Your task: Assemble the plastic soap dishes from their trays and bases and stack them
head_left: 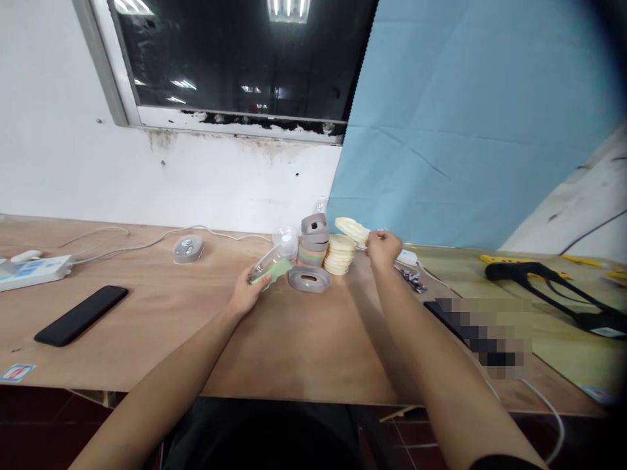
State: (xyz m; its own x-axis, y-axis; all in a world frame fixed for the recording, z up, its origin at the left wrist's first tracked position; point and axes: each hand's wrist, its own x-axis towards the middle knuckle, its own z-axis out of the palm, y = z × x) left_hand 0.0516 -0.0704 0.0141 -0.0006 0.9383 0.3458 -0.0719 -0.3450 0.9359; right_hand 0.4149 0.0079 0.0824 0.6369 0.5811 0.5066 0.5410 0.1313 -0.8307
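My left hand (248, 289) is closed on a clear plastic case with a green base (270, 267), held just above the wooden table (196, 339). My right hand (382, 249) pinches a cream oval lid (351, 230), lifted above a stack of cream oval pieces (339, 254). A grey oval ring (309, 279) lies flat between my hands. Behind it stands a stack of grey and coloured oval cases (314, 240).
A black phone (81, 314) and a white power strip (34, 271) lie at the left, a grey oval part (188, 249) with a cable behind them. Another dark phone, a white cable and a black and yellow tool (543, 282) sit at the right. A blue sheet hangs behind.
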